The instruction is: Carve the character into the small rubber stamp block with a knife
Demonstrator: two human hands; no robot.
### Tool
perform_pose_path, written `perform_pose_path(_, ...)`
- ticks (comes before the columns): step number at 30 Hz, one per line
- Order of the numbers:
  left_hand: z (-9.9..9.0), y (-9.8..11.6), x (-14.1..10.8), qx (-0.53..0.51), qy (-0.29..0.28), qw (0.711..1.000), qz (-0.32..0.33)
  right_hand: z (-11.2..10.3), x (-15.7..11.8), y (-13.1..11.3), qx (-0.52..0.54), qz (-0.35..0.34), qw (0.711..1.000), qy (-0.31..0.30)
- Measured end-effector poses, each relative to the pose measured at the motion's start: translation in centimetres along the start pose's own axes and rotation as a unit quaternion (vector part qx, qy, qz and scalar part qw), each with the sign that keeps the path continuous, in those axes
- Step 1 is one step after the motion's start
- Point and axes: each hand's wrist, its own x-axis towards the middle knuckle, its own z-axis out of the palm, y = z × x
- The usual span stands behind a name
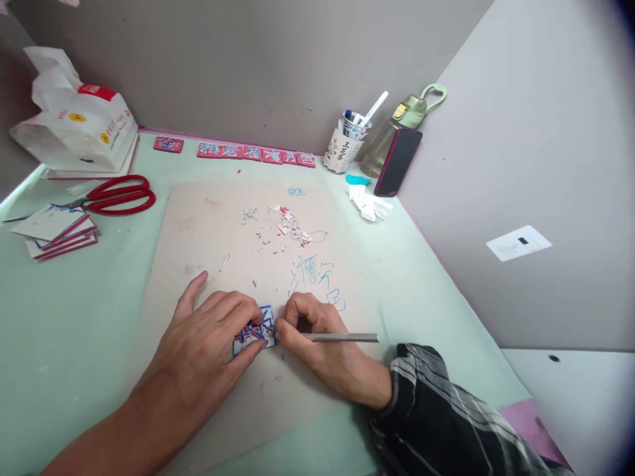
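Observation:
A small white card with blue and red character strokes (268, 320) lies on the large beige sheet (183, 218). My left hand (211, 330) pins it down, its fingertips and thumb on the card and partly covering it. My right hand (317, 337) pinches a thin silver metal tool (347, 337), whose tip is at the card's right edge, mostly hidden by the fingers. Scraps of white and red shavings (292, 228) lie above the hands on the sheet, near blue pen-drawn characters (317, 271).
Red-handled scissors (122, 195) and stacked cards (54, 228) lie left, below a tissue pack (82, 125). Carved red tiles (255, 153) line the back edge. A pen jar (344, 142), bottle (384, 142), phone (398, 162) and crumpled tissue (368, 203) stand or lie at right.

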Motion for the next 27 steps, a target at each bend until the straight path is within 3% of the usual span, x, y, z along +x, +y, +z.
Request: perform_pose_path(27, 0.20, 0.86, 0.05, 0.021, 0.038, 0.999, 0.005, 0.29, 0.10, -0.44, 0.018, 0.027, 0.999, 0.001)
